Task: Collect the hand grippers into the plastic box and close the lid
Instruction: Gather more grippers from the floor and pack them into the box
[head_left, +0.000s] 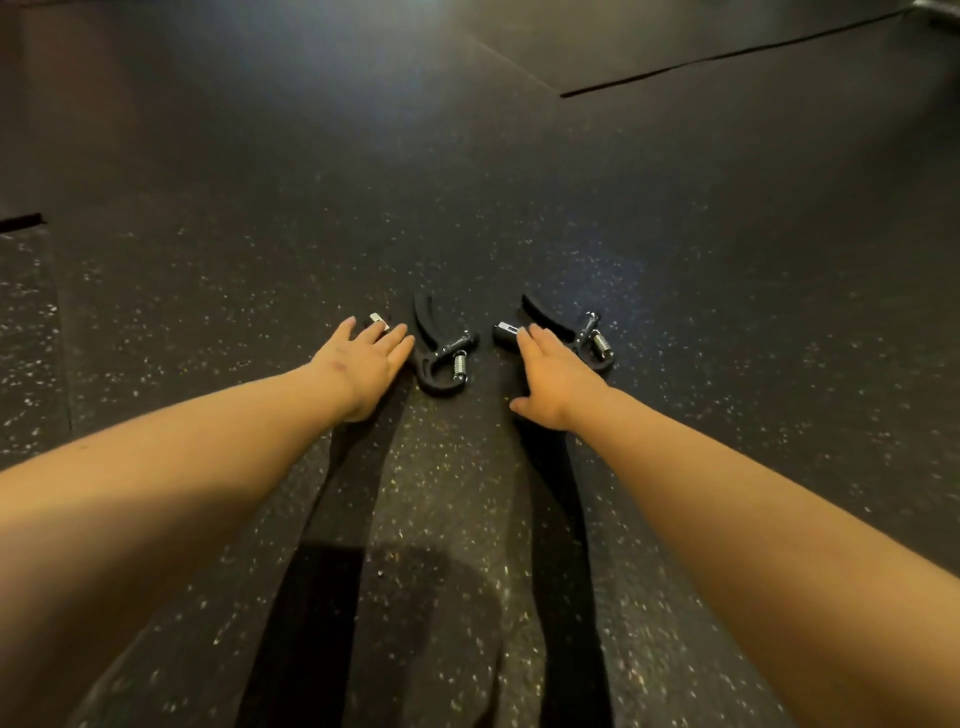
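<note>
Slip hazard at lift: fingers of left hand and right hand straight, close together, laid flat over left gripper and right gripper on floor, not curled round. No plastic box in view.

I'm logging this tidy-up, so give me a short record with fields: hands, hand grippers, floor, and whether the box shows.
left hand: open, fingers resting on the left black plastic hand gripper with steel spring
right hand: open, fingers resting on the right black plastic hand gripper with steel spring
surface: dark speckled rubber floor under both grippers
plastic box: not in view
</note>
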